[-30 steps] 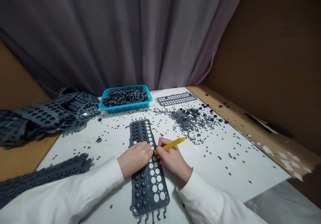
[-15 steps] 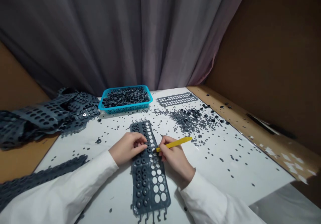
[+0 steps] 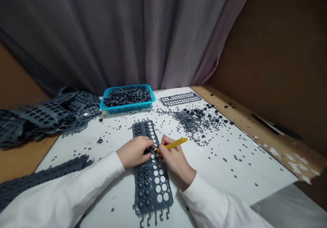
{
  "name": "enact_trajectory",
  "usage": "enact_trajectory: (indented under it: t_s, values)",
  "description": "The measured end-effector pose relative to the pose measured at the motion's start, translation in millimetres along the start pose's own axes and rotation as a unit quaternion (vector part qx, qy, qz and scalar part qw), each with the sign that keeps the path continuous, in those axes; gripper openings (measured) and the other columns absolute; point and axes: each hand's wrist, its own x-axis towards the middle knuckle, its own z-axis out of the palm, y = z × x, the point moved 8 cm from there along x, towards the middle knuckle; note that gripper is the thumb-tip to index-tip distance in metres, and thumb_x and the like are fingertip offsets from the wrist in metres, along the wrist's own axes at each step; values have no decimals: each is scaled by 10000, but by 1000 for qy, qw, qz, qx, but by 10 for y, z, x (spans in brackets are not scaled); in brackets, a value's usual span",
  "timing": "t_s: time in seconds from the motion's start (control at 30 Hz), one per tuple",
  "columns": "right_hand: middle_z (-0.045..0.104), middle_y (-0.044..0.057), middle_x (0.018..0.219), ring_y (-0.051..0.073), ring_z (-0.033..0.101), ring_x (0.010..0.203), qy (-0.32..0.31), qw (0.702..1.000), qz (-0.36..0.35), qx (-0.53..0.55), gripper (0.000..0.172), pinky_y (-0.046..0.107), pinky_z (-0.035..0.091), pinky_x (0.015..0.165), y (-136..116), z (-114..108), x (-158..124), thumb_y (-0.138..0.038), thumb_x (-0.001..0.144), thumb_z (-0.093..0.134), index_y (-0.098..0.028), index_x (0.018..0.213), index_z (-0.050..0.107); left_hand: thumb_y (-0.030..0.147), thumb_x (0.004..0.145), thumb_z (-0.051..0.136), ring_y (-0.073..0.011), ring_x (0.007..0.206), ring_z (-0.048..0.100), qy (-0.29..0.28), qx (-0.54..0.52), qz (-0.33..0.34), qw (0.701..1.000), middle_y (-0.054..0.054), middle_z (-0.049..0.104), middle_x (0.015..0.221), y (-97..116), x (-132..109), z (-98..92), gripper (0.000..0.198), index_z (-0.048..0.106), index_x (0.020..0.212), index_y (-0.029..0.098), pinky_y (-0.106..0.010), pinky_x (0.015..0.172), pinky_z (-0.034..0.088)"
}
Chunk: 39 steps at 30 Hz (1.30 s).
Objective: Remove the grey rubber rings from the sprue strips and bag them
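From the head view I have both forearms angling in from the bottom edge, in white sleeves [image 3: 76, 190], and meeting over the dark perforated sheet [image 3: 152, 183], which lies lengthwise on the white bench [image 3: 204, 177]. The left hand [image 3: 135, 151] rests palm down across the sheet's left half, its fingers curled, thumb and forefinger a narrow gap apart – I can't tell whether a piece sits between them. The right hand [image 3: 176, 160] comes from the other side, wrist low by the sheet's right edge, fingers closed around a yellow tool [image 3: 175, 143] whose dark tip points left, towards the left fingertips.

The tip is too small for me to say if it touches the sheet. The left hand covers the sheet's middle rows, and the right hand's lower fingers are tucked out of sight. At lower left, a long dark strip [image 3: 51, 173] runs off the frame, partly behind the sleeve; the crumpled sheets [image 3: 51, 114] above are cut off too.
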Motion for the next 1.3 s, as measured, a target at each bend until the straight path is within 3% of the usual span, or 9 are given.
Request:
enact_trajectory:
  t_s: [0.17, 0.4, 0.67, 0.93, 1.03, 1.2, 1.3]
  values:
    - [454, -51, 492, 103, 432, 489, 7, 1000, -14, -2, 144, 207, 323, 479, 15, -19, -19, -163, 726, 445, -196, 589, 419, 170, 739, 512, -225, 746, 603, -37, 94, 10, 995, -78, 603, 791, 78, 71, 46, 112, 607, 796, 157, -319, 674, 470]
    - [460, -51, 511, 106, 444, 511, 13, 1000, -8, 12, 128, 208, 327, 495, 94, -29, -13, -166, 733, 447, -195, 609, 434, 147, 723, 489, -221, 723, 610, -28, 115, 12, 993, -75, 601, 771, 89, 87, 52, 111, 589, 771, 157, -312, 648, 477]
    - [412, -55, 473, 111, 419, 509, -8, 1000, -23, -18, 186, 225, 312, 517, -70, 11, -24, -141, 723, 438, -198, 555, 385, 121, 765, 472, -244, 753, 608, -41, 149, 36, 987, -107, 609, 784, 171, 111, 103, 115, 586, 783, 123, -350, 694, 486]
    - [363, -61, 483, 106, 383, 494, 9, 996, -71, -53, 195, 234, 279, 517, -195, -1, -58, -135, 723, 430, -201, 554, 357, 19, 832, 365, -249, 735, 600, -37, 226, 91, 969, -131, 606, 759, 251, 74, 280, 235, 544, 719, 121, -348, 649, 470]
    - [366, -59, 485, 105, 383, 493, 11, 996, -69, -53, 198, 234, 278, 513, -197, -9, -68, -139, 726, 429, -200, 554, 353, 49, 827, 414, -221, 728, 597, -19, 128, 68, 989, -106, 617, 750, 177, 95, 120, 198, 551, 708, 128, -324, 665, 467]
    - [424, -52, 487, 101, 422, 484, -8, 999, -35, -11, 174, 219, 308, 488, -89, 6, -54, -137, 726, 427, -196, 568, 387, 265, 863, 447, -146, 698, 569, 88, -36, -10, 995, -33, 625, 785, -173, 107, -530, 182, 590, 855, 153, -258, 644, 446]
    - [470, -54, 507, 93, 448, 439, -16, 998, 7, 54, 131, 201, 333, 440, 41, 11, -21, -158, 741, 421, -197, 615, 416, 346, 804, 526, -139, 644, 549, 101, -192, -74, 973, -17, 608, 717, -404, 89, -574, 216, 604, 844, 148, -264, 615, 438]
